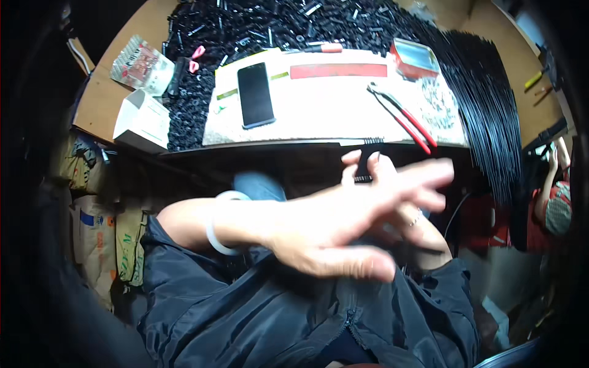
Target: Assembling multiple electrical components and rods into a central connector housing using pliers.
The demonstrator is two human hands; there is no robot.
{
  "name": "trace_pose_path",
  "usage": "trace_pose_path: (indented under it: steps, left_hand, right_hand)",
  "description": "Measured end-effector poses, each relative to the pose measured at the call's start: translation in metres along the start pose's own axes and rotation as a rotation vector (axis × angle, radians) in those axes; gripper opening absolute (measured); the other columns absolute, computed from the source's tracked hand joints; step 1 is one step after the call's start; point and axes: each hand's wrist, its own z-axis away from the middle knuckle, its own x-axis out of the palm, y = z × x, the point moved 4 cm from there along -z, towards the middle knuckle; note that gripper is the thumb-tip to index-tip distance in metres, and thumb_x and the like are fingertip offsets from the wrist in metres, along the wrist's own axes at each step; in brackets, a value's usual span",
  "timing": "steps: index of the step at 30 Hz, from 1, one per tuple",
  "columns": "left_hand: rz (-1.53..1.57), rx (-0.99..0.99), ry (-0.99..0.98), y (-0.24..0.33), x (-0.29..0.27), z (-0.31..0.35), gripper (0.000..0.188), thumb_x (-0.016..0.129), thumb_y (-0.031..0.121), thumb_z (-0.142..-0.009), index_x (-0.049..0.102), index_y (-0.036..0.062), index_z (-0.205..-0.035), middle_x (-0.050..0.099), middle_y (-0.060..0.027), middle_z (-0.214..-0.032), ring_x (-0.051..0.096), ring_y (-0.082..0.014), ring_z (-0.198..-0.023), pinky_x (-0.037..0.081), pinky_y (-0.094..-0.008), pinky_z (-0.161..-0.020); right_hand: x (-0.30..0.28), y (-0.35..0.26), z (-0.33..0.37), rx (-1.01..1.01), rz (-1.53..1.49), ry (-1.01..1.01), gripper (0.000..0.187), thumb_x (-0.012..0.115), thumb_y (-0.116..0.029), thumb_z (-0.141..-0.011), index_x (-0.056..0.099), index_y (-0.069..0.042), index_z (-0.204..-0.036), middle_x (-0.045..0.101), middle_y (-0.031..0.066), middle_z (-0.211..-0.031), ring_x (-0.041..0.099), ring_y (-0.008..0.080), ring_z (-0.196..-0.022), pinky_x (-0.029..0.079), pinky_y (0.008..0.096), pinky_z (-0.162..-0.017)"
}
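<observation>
My left hand (362,214) stretches across in front of my body with its fingers extended and spread, somewhat blurred and holding nothing. A white bangle (221,224) circles that wrist. Behind it, my right hand (385,168) is partly covered, and its wrist wears a thin bracelet. Its thumb and fingers pinch a small black toothed piece (368,153) at the table's front edge; the exact kind is unclear. Just beyond on the white work surface (307,116) lie red-handled pliers (405,118) and a black phone (255,95).
Small black parts (264,24) heap along the back. Long black rods (491,116) hang over the right edge. An open tin (417,58), a red strip (337,71) and small shiny pieces (437,101) lie nearby. A white box (144,122) stands left; another person's arm (548,181) shows far right.
</observation>
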Motion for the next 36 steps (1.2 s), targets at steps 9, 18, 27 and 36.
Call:
trace_pose_path:
  steps: [9,18,27,36]
  left_hand:
    - [-1.422,-0.317,0.501,-0.05,-0.235,-0.015,0.021,0.06,0.02,-0.081,0.065,0.0056,-0.095,0.062,-0.0147,-0.088,0.06,-0.031,-0.085,0.048,-0.0387,-0.075]
    - [-1.658,-0.77,0.929,-0.087,-0.421,-0.035,0.045,0.054,0.045,-0.084,0.062,0.006,-0.106,0.066,-0.0168,-0.091,0.064,-0.0295,-0.087,0.05,-0.0379,-0.076]
    - [-1.321,-1.077,0.849,-0.071,-0.411,-0.064,0.029,0.051,0.014,-0.078,0.058,0.0004,-0.103,0.066,-0.0152,-0.075,0.066,-0.0242,-0.061,0.054,-0.0333,-0.059]
    - [-1.472,-0.522,0.547,-0.144,-0.343,-0.156,0.053,0.067,0.038,-0.076,0.051,0.0055,-0.115,0.063,-0.0193,-0.099,0.06,-0.0356,-0.094,0.048,-0.0404,-0.082]
  right_hand:
    - [-0.021,0.021,0.011,0.041,0.348,0.317,0.045,0.033,-0.038,-0.097,0.052,0.002,-0.093,0.056,0.0105,-0.059,0.052,0.0138,-0.045,0.048,0.0277,-0.048]
    - [-0.039,0.016,-0.004,0.093,0.28,0.34,0.045,0.037,-0.038,-0.097,0.053,0.004,-0.092,0.056,0.0101,-0.06,0.052,0.0123,-0.046,0.048,0.0266,-0.048]
    - [-0.058,0.012,-0.007,0.11,0.194,0.386,0.042,0.038,-0.036,-0.097,0.055,0.002,-0.093,0.057,0.0083,-0.059,0.051,0.0105,-0.046,0.043,0.0228,-0.046]
    - [-0.062,0.011,-0.01,0.121,0.163,0.387,0.042,0.038,-0.036,-0.096,0.054,0.002,-0.094,0.057,0.0082,-0.059,0.051,0.0104,-0.046,0.042,0.0222,-0.045]
